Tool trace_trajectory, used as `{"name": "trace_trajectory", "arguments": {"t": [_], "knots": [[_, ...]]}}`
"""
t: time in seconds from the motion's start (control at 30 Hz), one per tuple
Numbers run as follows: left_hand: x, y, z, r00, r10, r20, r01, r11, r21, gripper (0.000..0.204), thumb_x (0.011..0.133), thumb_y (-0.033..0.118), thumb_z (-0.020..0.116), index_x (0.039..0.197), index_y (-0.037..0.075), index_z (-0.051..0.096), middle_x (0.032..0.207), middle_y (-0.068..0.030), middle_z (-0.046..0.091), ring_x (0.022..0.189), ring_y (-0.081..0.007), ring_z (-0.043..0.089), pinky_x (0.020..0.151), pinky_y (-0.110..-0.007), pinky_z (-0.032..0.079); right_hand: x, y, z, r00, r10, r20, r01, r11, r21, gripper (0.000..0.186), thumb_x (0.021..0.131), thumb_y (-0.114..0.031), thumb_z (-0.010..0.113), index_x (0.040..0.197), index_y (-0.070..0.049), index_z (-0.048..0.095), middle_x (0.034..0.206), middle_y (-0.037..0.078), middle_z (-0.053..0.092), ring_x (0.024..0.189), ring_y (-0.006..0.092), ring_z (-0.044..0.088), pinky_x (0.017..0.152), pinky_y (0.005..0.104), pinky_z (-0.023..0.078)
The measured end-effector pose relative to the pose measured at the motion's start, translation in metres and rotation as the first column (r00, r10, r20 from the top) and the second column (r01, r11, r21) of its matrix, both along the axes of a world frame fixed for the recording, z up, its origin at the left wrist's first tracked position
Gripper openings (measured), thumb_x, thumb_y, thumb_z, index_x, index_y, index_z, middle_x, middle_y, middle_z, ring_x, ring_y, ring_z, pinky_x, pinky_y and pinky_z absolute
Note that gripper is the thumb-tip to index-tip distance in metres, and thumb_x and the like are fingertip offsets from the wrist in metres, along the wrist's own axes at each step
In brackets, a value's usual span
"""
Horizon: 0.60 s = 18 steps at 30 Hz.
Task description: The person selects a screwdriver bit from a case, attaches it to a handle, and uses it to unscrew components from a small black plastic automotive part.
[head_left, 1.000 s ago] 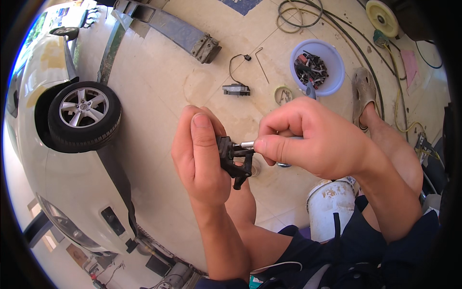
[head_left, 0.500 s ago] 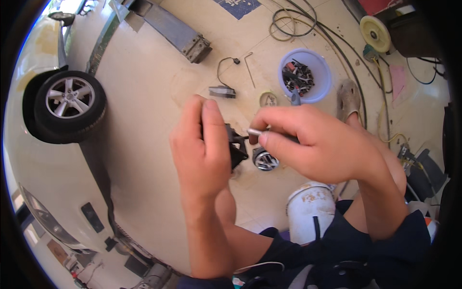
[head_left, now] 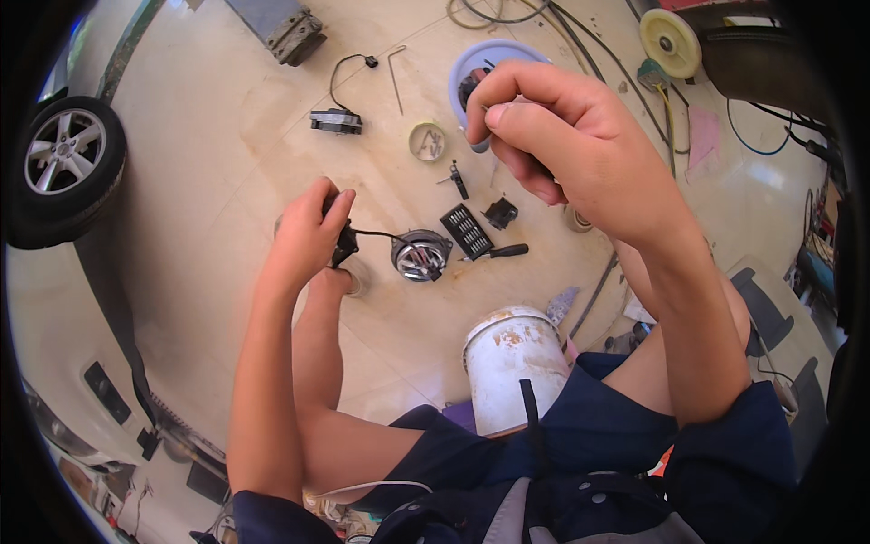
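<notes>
My left hand [head_left: 313, 231] is closed around a small black part [head_left: 344, 245], mostly hidden by the fingers. From it a black cable [head_left: 385, 235] runs to a round part with a shiny chrome face [head_left: 421, 260] on the floor. My right hand [head_left: 571, 140] is raised to the right, in front of the pale blue basin [head_left: 507, 48], thumb and forefinger pinched together; what they hold, if anything, I cannot make out. Between my hands lie a black bit case [head_left: 467, 231], a black-handled screwdriver [head_left: 509, 251] and a small black housing [head_left: 500, 213].
A round dish of small pieces [head_left: 428, 142], a grey part with a lead [head_left: 336, 121] and an L-shaped rod [head_left: 395, 82] lie farther off. A white bucket [head_left: 514, 363] stands between my legs. The car wheel [head_left: 68, 150] is left; hoses [head_left: 580, 54] cross the right.
My hands have moved apart: the left toward the left and down, the right up. The metal piece seen in my right fingers no longer shows. The whole view has shifted rightward.
</notes>
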<state>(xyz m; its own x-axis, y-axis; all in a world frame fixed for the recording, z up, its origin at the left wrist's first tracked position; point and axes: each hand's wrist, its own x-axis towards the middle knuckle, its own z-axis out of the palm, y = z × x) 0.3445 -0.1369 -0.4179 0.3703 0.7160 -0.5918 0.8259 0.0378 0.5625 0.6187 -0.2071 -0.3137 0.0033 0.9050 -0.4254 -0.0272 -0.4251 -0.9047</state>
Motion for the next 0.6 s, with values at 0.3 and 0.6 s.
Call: {"name": "trace_trajectory", "arguments": {"t": [0.3, 0.6], "knots": [[-0.049, -0.036, -0.212, 0.853, 0.521, 0.023, -0.507, 0.840, -0.192, 0.040, 0.096, 0.040, 0.058, 0.089, 0.000, 0.057, 0.068, -0.0049, 0.056, 0.054, -0.0117, 0.050, 0.051, -0.028, 0.041, 0.012, -0.040, -0.016, 0.944, 0.155, 0.292, -0.170, 0.985, 0.025, 0.010, 0.088, -0.006, 0.057, 0.089, 0.001, 0.064, 0.071, -0.002, 0.054, 0.059, 0.0027, 0.040, 0.052, 0.0214, 0.031], [-0.022, -0.138, -0.229, 0.812, 0.533, -0.239, -0.468, 0.838, 0.280, 0.041, 0.093, 0.036, 0.056, 0.098, -0.004, 0.060, 0.088, -0.0219, 0.064, 0.071, -0.0325, 0.062, 0.069, -0.041, 0.050, 0.027, -0.046, -0.023, 0.813, 0.262, 0.520, -0.324, 0.945, 0.031, 0.005, 0.085, -0.002, 0.064, 0.085, 0.003, 0.065, 0.063, 0.003, 0.055, 0.054, 0.0066, 0.044, 0.049, 0.0233, 0.032]]}}
